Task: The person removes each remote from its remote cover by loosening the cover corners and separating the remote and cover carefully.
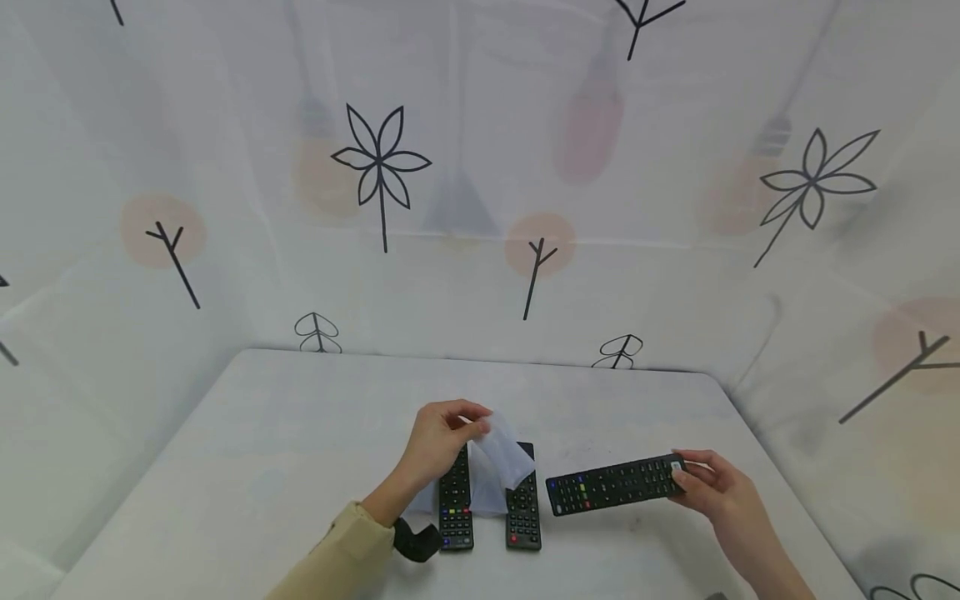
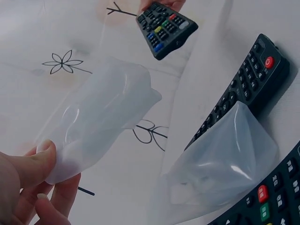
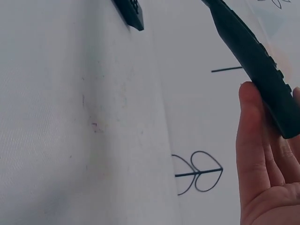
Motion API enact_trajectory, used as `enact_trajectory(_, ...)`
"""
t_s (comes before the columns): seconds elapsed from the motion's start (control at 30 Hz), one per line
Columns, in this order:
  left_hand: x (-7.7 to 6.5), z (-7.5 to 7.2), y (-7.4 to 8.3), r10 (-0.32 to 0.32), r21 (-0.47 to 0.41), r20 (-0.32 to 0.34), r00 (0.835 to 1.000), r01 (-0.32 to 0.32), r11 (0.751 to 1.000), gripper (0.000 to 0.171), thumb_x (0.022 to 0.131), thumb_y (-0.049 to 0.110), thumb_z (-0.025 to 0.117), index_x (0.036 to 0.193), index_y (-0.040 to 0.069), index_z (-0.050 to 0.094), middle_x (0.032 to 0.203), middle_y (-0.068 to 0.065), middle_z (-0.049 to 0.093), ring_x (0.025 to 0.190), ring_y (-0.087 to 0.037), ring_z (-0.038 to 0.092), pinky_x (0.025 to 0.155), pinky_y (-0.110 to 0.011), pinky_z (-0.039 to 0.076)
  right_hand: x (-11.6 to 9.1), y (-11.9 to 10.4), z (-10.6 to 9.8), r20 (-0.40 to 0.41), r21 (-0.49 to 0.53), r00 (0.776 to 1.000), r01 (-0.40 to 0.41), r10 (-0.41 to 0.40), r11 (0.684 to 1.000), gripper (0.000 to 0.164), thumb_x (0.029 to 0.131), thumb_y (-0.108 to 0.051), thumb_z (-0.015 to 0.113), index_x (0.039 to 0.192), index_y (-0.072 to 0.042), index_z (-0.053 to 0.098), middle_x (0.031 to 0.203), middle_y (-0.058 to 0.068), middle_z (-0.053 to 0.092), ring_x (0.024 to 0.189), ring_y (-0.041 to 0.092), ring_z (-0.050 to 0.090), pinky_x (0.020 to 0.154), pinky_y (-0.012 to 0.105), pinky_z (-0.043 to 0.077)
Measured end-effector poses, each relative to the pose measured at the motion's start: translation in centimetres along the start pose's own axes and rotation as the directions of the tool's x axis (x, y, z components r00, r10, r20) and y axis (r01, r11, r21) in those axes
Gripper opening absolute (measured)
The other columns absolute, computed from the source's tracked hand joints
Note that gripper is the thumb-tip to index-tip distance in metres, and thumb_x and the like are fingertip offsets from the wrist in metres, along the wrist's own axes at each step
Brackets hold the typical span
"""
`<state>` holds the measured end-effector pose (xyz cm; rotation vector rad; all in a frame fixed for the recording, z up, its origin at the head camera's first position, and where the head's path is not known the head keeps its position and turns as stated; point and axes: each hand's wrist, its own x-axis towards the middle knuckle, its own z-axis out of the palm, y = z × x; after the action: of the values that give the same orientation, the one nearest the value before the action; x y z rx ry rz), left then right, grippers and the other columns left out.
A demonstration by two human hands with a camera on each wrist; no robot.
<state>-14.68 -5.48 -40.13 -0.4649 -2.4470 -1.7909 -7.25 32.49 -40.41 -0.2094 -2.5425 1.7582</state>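
My left hand [image 1: 442, 437] pinches a clear, whitish plastic sleeve [image 2: 103, 117] by one end between thumb and fingers, raised above the table. On the right, my other hand [image 1: 712, 487] grips a black remote control [image 1: 611, 483] at one end, with its buttons facing up and its far end pointing left. Two more black remotes lie on the table, a left one [image 1: 455, 521] below my left hand and a right one [image 1: 525, 525]. Another plastic sleeve [image 2: 225, 164] lies between these two in the left wrist view and overlaps the right one.
The white table [image 1: 322, 425] reaches back to a hanging patterned cloth [image 1: 465, 292]. A pale piece of plastic [image 1: 423, 500] shows left of the left remote, partly behind my wrist. A black strap [image 1: 417, 542] is at my left wrist.
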Motion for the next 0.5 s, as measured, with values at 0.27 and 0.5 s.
enact_trajectory(0.27, -0.2, 1.0, -0.5, 0.001, -0.026, 0.035, 0.999, 0.000, 1.000, 0.013, 0.089, 0.013, 0.076, 0.101, 0.018, 0.078, 0.087, 0.007, 0.071, 0.072, -0.020, 0.067, 0.057, -0.025, 0.045, 0.7, 0.8, 0.4, -0.021, 0.104, 0.996, 0.094, -0.092, 0.990, 0.038, 0.097, -0.014, 0.066, 0.125, 0.012, 0.058, 0.104, -0.016, 0.066, 0.089, 0.006, 0.066, 0.072, 0.029, 0.058)
enact_trajectory(0.5, -0.3, 2.3, -0.9, -0.016, -0.033, 0.090, 0.996, 0.019, 0.999, 0.013, 0.088, 0.018, 0.077, 0.101, 0.020, 0.078, 0.091, 0.008, 0.071, 0.073, -0.018, 0.065, 0.060, -0.026, 0.047, 1.4, 1.1, 1.5, 0.023, 0.036, 0.999, 0.037, -0.038, 0.999, 0.041, 0.099, -0.014, 0.062, 0.131, 0.010, 0.056, 0.114, -0.001, 0.068, 0.089, 0.008, 0.066, 0.073, 0.032, 0.058)
